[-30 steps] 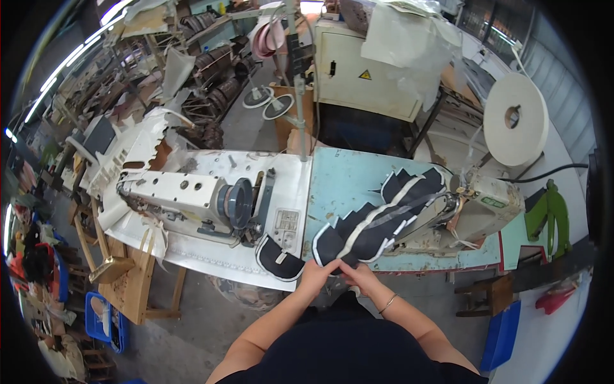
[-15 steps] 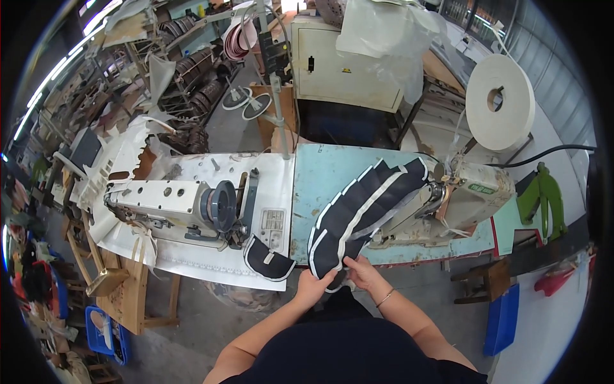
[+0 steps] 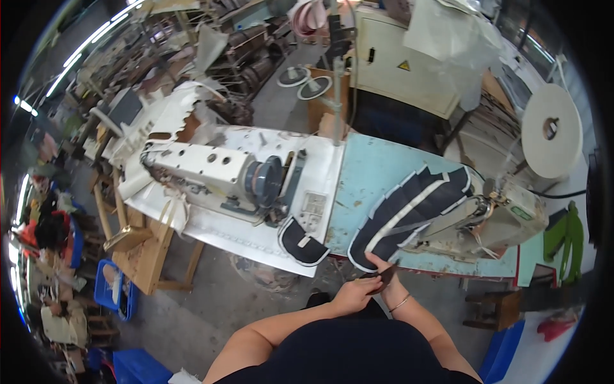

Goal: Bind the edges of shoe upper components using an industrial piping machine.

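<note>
Right fingers (image 3: 378, 262) at near end, black piece (image 3: 403, 201) beyond

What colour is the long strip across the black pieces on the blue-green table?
The strip is off-white, seen best in the head view.

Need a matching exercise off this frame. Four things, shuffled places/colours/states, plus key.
Column 1
1. Long black bundle
2. Small black piece
3. Roll
4. Right hand

Column 2
A. White, hole in the middle
B. Bracelet at the wrist
C. On the teal tabletop
D. On the white tabletop

Pairs: 1-C, 2-D, 3-A, 4-B
</note>
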`<state>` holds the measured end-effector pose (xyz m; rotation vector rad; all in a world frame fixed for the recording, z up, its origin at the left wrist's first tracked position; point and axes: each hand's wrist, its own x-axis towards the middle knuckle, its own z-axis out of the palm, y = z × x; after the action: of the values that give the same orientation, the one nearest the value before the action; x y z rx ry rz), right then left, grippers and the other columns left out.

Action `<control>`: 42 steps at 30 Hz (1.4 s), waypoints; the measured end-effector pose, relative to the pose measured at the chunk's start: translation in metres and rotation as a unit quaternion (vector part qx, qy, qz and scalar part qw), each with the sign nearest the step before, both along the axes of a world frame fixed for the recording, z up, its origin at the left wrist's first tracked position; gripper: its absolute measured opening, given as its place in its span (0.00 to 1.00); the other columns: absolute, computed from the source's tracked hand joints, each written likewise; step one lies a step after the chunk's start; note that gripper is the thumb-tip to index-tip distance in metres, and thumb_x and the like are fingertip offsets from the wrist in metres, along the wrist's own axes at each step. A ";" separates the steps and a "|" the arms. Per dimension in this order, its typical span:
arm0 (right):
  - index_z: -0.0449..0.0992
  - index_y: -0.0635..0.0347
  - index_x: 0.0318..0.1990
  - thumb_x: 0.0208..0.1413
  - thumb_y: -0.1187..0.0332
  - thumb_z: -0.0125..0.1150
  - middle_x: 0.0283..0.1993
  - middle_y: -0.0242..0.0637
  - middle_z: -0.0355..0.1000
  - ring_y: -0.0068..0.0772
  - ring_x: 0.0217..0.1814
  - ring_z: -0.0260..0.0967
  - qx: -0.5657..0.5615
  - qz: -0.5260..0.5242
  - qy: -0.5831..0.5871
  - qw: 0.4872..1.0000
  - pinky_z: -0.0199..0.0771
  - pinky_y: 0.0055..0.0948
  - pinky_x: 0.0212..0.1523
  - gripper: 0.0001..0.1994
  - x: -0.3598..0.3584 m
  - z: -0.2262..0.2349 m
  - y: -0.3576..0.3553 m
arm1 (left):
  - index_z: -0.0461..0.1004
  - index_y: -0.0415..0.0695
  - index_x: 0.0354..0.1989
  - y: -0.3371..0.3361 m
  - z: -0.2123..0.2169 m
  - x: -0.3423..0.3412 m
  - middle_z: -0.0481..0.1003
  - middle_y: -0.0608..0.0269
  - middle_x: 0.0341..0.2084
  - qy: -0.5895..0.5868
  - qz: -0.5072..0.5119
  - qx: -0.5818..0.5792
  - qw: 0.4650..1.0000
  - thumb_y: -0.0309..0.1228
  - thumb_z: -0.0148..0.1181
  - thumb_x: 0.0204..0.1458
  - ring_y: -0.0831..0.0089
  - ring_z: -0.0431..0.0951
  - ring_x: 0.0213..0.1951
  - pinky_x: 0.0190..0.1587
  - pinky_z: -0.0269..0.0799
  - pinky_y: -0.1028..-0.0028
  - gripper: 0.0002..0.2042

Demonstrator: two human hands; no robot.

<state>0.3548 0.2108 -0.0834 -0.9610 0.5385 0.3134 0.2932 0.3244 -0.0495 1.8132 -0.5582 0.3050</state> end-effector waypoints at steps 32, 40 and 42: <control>0.55 0.74 0.51 0.41 0.63 0.65 0.49 0.47 0.63 0.37 0.48 0.64 -0.011 0.179 0.000 0.984 0.66 0.33 0.47 0.34 0.022 0.017 -0.027 | 0.72 0.38 0.39 0.041 -0.005 0.031 0.75 0.63 0.31 0.514 0.044 -0.287 0.807 0.33 0.62 0.42 0.78 0.73 0.28 0.29 0.68 0.79 0.16; 0.59 0.71 0.47 0.31 0.64 0.71 0.47 0.44 0.65 0.34 0.48 0.63 -0.245 0.075 -0.106 0.961 0.63 0.28 0.49 0.35 0.002 0.012 0.015 | 0.72 0.36 0.36 0.050 0.014 0.022 0.75 0.59 0.30 0.308 0.156 -0.110 0.932 0.31 0.63 0.39 0.74 0.74 0.32 0.36 0.69 0.75 0.15; 0.62 0.69 0.46 0.32 0.65 0.71 0.46 0.41 0.66 0.31 0.48 0.63 -0.150 0.081 -0.079 0.982 0.62 0.26 0.48 0.32 0.004 0.017 0.020 | 0.72 0.36 0.36 0.053 0.006 0.019 0.75 0.59 0.29 0.323 0.151 -0.130 0.925 0.31 0.63 0.40 0.74 0.75 0.32 0.36 0.69 0.75 0.15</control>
<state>0.3592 0.2308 -0.0660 -1.3140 0.3674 0.3040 0.3123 0.3769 -0.0433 1.6087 0.2199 -0.0271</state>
